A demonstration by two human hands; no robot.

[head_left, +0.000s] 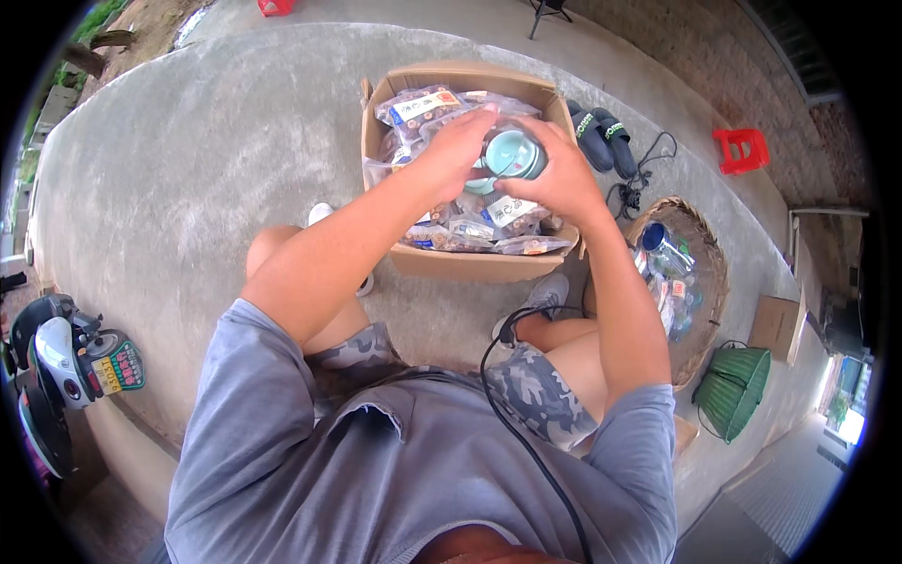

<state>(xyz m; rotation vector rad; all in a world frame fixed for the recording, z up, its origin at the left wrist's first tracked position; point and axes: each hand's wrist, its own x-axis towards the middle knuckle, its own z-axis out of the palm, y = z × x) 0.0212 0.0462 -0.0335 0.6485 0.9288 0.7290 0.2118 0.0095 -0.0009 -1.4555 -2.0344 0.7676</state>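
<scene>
Over an open cardboard box [470, 268], both my hands are around a see-through jar with a pale teal round lid [512, 153]. My left hand [458, 148] curves along its left side. My right hand [564, 179] wraps the right side, with the thumb at the near edge. A second teal round piece [481, 184] shows just below the lid; I cannot tell whether it belongs to another jar. Under my hands, the box is filled with see-through bags of small brown pieces [517, 214], several with white labels. My hands hide the middle of the box.
Right of the box lie dark slippers [601, 141] and a black cord [631, 195]. A wicker basket [719, 273] holds see-through containers. Farther right are a green basket [733, 390], a small carton [775, 329] and a red stool [740, 150]. A scooter [70, 362] stands at left.
</scene>
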